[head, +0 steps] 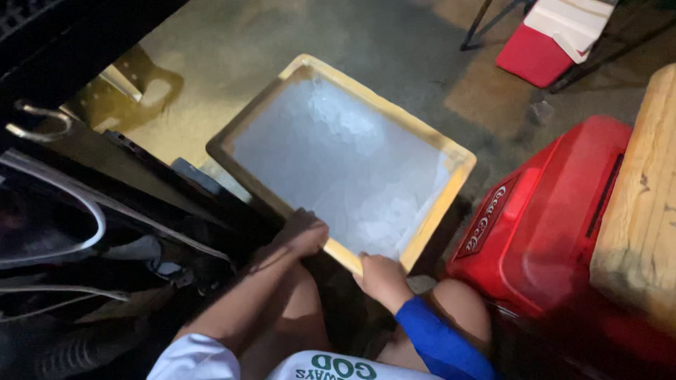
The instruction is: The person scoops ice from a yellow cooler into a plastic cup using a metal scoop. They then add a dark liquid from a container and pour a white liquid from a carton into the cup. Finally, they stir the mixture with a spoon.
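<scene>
A rectangular yellow tray (440, 149) filled with a pale, ice-like white layer is held tilted over the floor in front of me. My left hand (303, 233) grips the tray's near edge at its left end. My right hand (382, 276), with a blue sleeve behind the wrist, grips the same edge a little to the right. Both hands are closed around the rim.
A red cooler box (556, 211) stands at the right, beside a pale wooden block (644, 204). A red and white lidded box (556, 35) sits at the top right by thin metal legs. Dark machinery with hoses and a metal hook (42, 123) fills the left side.
</scene>
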